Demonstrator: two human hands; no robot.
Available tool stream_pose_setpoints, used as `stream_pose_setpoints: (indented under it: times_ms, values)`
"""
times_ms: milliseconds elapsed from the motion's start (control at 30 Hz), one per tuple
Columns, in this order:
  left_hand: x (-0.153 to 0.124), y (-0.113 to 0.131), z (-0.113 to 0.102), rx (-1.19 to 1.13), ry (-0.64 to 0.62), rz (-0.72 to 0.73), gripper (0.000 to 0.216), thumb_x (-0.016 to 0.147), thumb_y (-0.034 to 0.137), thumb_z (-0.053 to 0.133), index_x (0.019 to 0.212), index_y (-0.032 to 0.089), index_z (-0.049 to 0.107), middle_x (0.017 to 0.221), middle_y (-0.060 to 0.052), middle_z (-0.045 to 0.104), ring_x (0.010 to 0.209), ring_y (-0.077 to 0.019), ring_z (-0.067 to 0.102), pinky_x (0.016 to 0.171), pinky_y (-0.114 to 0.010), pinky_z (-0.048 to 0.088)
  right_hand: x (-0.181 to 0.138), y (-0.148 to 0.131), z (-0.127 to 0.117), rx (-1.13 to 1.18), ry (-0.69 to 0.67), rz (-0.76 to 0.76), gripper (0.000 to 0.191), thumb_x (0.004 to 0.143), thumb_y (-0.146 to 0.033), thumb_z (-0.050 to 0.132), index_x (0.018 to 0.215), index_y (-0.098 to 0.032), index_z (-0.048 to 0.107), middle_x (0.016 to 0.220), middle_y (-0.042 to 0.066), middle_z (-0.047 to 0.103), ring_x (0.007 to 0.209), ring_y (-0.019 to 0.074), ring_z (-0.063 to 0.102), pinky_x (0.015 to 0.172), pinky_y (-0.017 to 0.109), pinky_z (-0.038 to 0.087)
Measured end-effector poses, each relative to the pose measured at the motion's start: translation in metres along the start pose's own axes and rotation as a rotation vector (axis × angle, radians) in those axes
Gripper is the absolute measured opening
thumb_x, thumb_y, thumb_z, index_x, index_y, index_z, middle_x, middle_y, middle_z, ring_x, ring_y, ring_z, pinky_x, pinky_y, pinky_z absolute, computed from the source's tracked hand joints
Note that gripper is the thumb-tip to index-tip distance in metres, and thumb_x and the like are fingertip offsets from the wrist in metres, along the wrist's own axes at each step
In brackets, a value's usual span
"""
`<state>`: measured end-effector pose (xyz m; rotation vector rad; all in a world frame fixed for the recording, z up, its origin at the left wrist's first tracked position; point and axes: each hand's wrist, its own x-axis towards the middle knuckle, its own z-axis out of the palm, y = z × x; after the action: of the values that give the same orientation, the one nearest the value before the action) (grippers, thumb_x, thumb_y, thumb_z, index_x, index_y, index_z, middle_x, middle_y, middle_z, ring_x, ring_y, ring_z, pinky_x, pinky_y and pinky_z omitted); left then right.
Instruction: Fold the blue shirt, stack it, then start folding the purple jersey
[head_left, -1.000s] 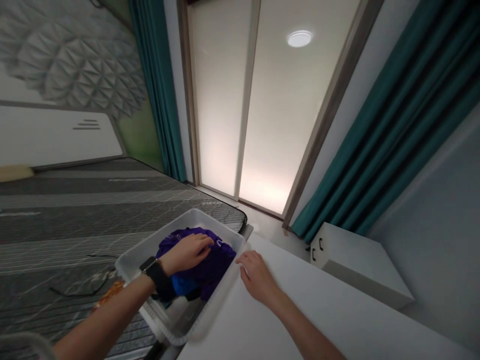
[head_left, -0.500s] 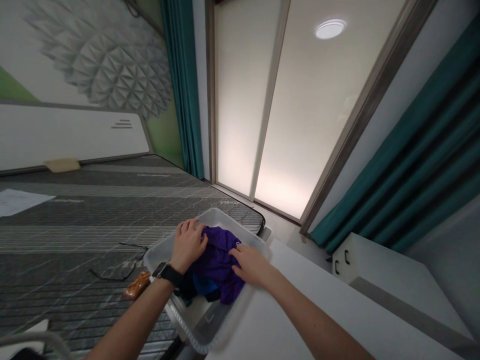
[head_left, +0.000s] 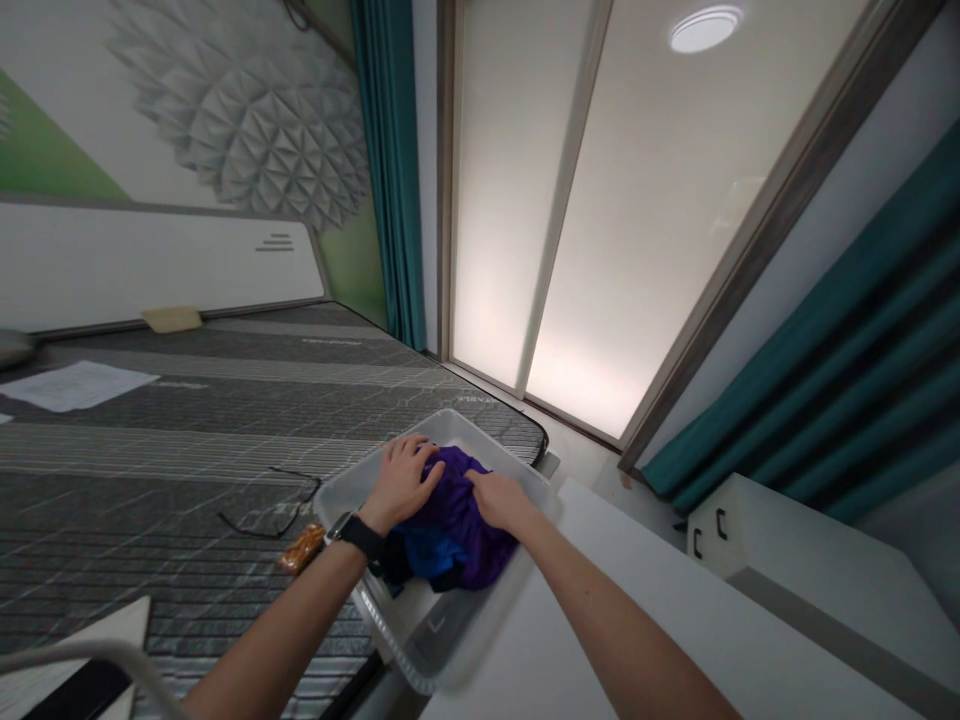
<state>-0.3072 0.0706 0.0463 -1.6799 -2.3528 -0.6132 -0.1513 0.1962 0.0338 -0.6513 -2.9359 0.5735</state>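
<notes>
A clear plastic bin [head_left: 390,625] sits half on the grey mattress [head_left: 150,440] and half on the white tabletop [head_left: 540,650]. Inside it lies a bundle of purple cloth [head_left: 457,520] with a blue piece beneath. My left hand [head_left: 403,478], a black watch on its wrist, presses on the cloth's far left side, fingers curled over it. My right hand [head_left: 499,497] grips the cloth's right side, fingers closed into the fabric.
Black eyeglasses [head_left: 262,515] and an orange wrapped snack [head_left: 301,548] lie on the mattress beside the bin. Papers [head_left: 75,385] lie farther left. A white cabinet [head_left: 787,560] stands to the right. Teal curtains [head_left: 825,380] flank a frosted sliding door [head_left: 585,220].
My right hand left the tabletop and moved onto the purple cloth in the bin. My left hand shifted to the cloth's far side. The camera view has panned right.
</notes>
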Motion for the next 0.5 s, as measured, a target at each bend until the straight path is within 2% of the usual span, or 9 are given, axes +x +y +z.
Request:
stream_pose_setpoints:
  times_ms: [67, 133, 200, 300, 367, 433, 467, 500]
  values:
    - [-0.003, 0.004, -0.001, -0.113, -0.069, 0.149, 0.048, 0.091, 0.043, 0.048, 0.132, 0.019, 0.052, 0.136, -0.013, 0.053, 0.125, -0.0282, 0.047, 0.108, -0.046, 0.033, 0.0, 0.01, -0.014, 0.089, 0.105, -0.014, 0.042, 0.091, -0.014, 0.035, 0.124, -0.021, 0.06, 0.11, 0.011, 0.071, 0.103, 0.0242, 0.066, 0.089, 0.037, 0.049]
    - [-0.004, 0.007, 0.0, -0.158, -0.113, 0.205, 0.062, 0.088, 0.042, 0.054, 0.143, 0.019, 0.039, 0.141, -0.014, 0.049, 0.127, -0.0287, 0.047, 0.106, -0.044, 0.036, -0.002, 0.019, -0.028, 0.202, 0.227, -0.042, 0.046, 0.088, -0.01, 0.032, 0.122, -0.021, 0.061, 0.111, 0.007, 0.07, 0.106, 0.0198, 0.064, 0.093, 0.033, 0.047]
    - [-0.005, 0.008, 0.002, -0.153, -0.149, 0.161, 0.055, 0.089, 0.038, 0.053, 0.14, 0.02, 0.043, 0.134, -0.014, 0.056, 0.121, -0.0297, 0.053, 0.101, -0.044, 0.039, -0.005, 0.027, -0.04, 0.367, 0.392, -0.043, 0.049, 0.084, -0.009, 0.03, 0.116, -0.021, 0.064, 0.11, 0.004, 0.071, 0.106, 0.0177, 0.063, 0.096, 0.033, 0.046]
    - [-0.002, 0.007, 0.002, -0.184, -0.21, 0.042, 0.032, 0.093, 0.028, 0.04, 0.117, 0.019, 0.058, 0.104, -0.011, 0.07, 0.096, -0.0274, 0.065, 0.086, -0.039, 0.046, -0.011, 0.03, -0.049, 0.593, 0.605, -0.011, 0.048, 0.08, -0.011, 0.031, 0.106, -0.022, 0.069, 0.109, 0.003, 0.071, 0.108, 0.0174, 0.062, 0.1, 0.036, 0.044]
    - [0.0, 0.007, -0.001, -0.29, -0.199, 0.022, 0.031, 0.092, 0.024, 0.035, 0.11, 0.018, 0.059, 0.092, -0.01, 0.07, 0.086, -0.0246, 0.066, 0.079, -0.034, 0.047, -0.016, 0.025, -0.047, 0.58, 0.574, -0.038, 0.046, 0.081, -0.012, 0.033, 0.106, -0.022, 0.07, 0.111, 0.003, 0.071, 0.11, 0.0176, 0.061, 0.104, 0.037, 0.041]
    - [0.002, 0.007, -0.004, -0.424, -0.162, 0.067, 0.032, 0.09, 0.024, 0.035, 0.111, 0.017, 0.058, 0.093, -0.008, 0.069, 0.084, -0.0224, 0.065, 0.079, -0.032, 0.047, -0.019, 0.017, -0.037, 0.443, 0.436, -0.1, 0.044, 0.082, -0.018, 0.041, 0.118, -0.019, 0.066, 0.121, 0.007, 0.067, 0.117, 0.0208, 0.057, 0.108, 0.041, 0.038]
    - [0.002, 0.008, -0.006, -0.485, -0.152, 0.099, 0.033, 0.09, 0.024, 0.035, 0.112, 0.017, 0.058, 0.096, -0.008, 0.069, 0.086, -0.0218, 0.064, 0.081, -0.031, 0.047, -0.02, 0.012, -0.03, 0.363, 0.364, -0.127, 0.049, 0.08, -0.022, 0.049, 0.127, -0.016, 0.06, 0.131, 0.011, 0.061, 0.124, 0.0242, 0.052, 0.11, 0.043, 0.035]
    - [0.002, 0.009, -0.007, -0.535, -0.148, 0.126, 0.033, 0.09, 0.025, 0.036, 0.113, 0.016, 0.058, 0.1, -0.008, 0.068, 0.089, -0.0216, 0.063, 0.083, -0.031, 0.047, -0.021, 0.008, -0.022, 0.296, 0.302, -0.137, 0.062, 0.075, -0.027, 0.059, 0.135, -0.013, 0.052, 0.141, 0.015, 0.051, 0.132, 0.0288, 0.044, 0.112, 0.047, 0.032]
